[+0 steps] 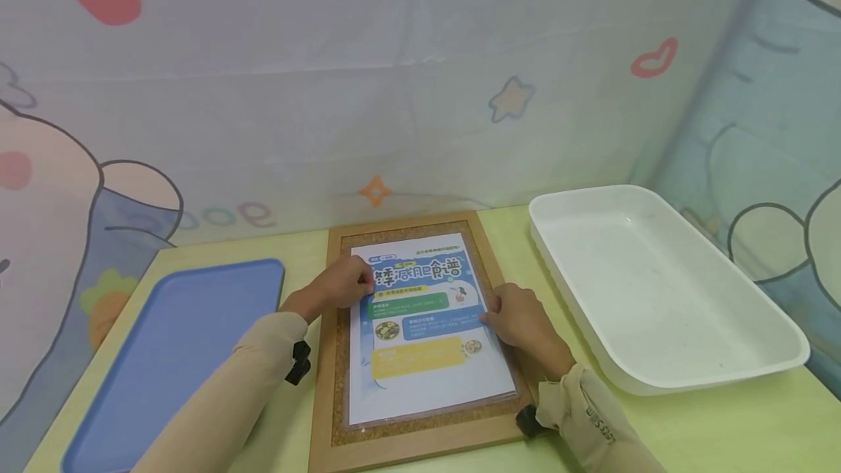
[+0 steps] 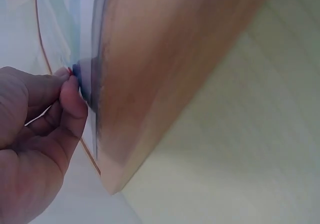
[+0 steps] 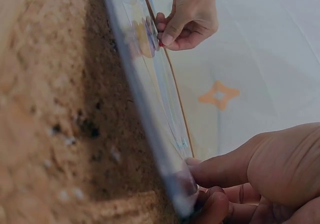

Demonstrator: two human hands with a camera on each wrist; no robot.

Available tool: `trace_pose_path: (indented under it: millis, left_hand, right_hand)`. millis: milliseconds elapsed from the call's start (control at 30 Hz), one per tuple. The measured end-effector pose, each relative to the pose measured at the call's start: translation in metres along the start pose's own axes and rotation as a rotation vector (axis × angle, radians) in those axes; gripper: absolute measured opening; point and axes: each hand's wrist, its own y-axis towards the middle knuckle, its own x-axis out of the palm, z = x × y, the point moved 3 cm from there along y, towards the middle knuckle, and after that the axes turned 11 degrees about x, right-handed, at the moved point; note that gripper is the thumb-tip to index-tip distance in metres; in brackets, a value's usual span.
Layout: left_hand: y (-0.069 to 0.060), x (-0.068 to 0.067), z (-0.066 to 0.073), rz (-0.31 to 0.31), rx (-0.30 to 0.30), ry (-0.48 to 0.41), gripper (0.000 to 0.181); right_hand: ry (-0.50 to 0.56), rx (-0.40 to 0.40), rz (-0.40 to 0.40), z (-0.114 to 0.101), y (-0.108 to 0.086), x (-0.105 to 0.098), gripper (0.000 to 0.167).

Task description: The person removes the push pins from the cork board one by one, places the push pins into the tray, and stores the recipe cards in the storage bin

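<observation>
A printed poster in a clear plastic cover lies on a wood-framed cork board. My left hand is at the poster's upper left side. Between its thumb and finger in the left wrist view is a small red pin-like piece, mostly hidden by the fingertips. With thumb above and fingers beneath, my right hand pinches the poster's right edge. The right wrist view shows that edge raised off the cork, with the left hand beyond it.
A blue tray lies left of the board. On the right stands a deep white tray. The table top is pale yellow-green, and a cartoon-printed cloth hangs behind it.
</observation>
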Motion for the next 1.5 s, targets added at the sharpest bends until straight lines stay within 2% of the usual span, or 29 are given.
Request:
trace_pose_path:
  millis: [267,600,833,1000,1133,1333,1500]
  left_hand:
    - [-0.003,0.004,-0.001,0.005,-0.034,0.051,0.013]
    - [-0.025,-0.015,-0.008,0.079,0.082,0.073,0.017]
    - [-0.044,-0.021,-0.014,0.138,0.098,0.066,0.033]
    - [-0.058,-0.025,-0.017,0.196,0.121,0.092,0.032]
    - [-0.07,-0.028,-0.022,0.203,0.112,0.093,0.03]
    - [-0.089,-0.035,-0.033,0.2,0.083,0.096,0.016]
    - [-0.103,-0.039,-0.045,0.227,0.058,0.114,0.013]
  right_hand:
    - [-0.001,0.002,-0.007,0.0,0.0,0.002,0.026]
    - [-0.009,0.004,-0.002,0.001,0.001,0.0,0.027]
    - [-0.009,-0.008,0.003,0.001,0.001,0.001,0.028]
    - [0.0,0.004,-0.01,0.001,0.001,0.001,0.025]
    - [-0.003,0.013,-0.024,0.001,0.001,0.001,0.024]
    - [-0.013,0.026,-0.027,0.001,0.002,0.0,0.023]
    - [-0.022,0.022,-0.024,0.001,0.001,0.001,0.024]
